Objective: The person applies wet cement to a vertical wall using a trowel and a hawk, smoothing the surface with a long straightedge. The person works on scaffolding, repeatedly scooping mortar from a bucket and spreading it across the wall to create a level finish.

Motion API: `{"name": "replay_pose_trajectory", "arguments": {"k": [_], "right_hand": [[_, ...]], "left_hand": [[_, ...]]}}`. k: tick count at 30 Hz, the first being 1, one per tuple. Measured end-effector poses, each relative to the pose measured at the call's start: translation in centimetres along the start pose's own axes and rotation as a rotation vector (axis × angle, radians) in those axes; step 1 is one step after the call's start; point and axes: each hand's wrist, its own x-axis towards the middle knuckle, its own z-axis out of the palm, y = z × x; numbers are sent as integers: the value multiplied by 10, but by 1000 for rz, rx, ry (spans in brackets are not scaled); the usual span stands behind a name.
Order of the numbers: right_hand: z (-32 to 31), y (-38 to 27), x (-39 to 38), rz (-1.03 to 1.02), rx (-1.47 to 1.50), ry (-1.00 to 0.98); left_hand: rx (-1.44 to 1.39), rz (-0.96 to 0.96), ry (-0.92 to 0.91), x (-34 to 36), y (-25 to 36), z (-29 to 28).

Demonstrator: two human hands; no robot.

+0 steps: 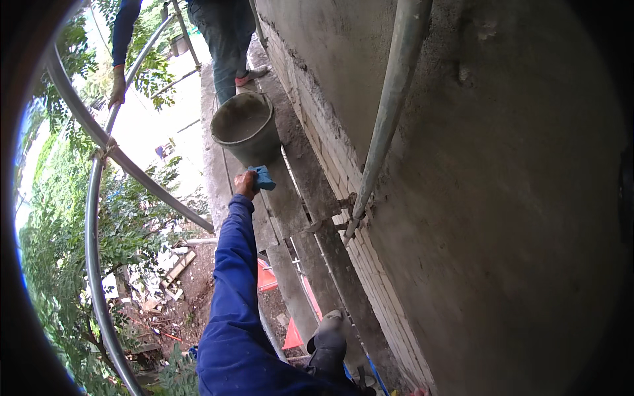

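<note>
My left hand [245, 184] reaches forward on a stretched arm in a blue sleeve. Its fingers are closed around a small light-blue sponge-like block [263, 177]. Just beyond the hand, a dark bucket [253, 146] stands on the planks, with grey matter inside and mortar-like smears on its rim. The block is close to the bucket's near side, outside its opening. Only a sliver of skin, apparently my right hand [418, 392], shows at the lower edge beside the wall; its fingers are mostly cut off.
Narrow scaffold planks [288, 204] have gaps between them, high above rubble-strewn ground [175, 277]. A rough grey wall [502, 218] rises on the right, with a slanting pole [389, 99] before it. Metal rails [94, 244] curve along the left. A co-worker [224, 39] stands beyond the bucket, gloved hand on a rail.
</note>
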Motion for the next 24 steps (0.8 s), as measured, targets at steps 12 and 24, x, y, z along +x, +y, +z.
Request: {"name": "replay_pose_trajectory", "arguments": {"k": [12,24], "right_hand": [[47,-36,-6,27,-147,123],[38,-28,-28,21,-184,182]], "left_hand": [[-1398,-786,562,168,-48,21],[-1841,-708,360,63,-14,53]]}}
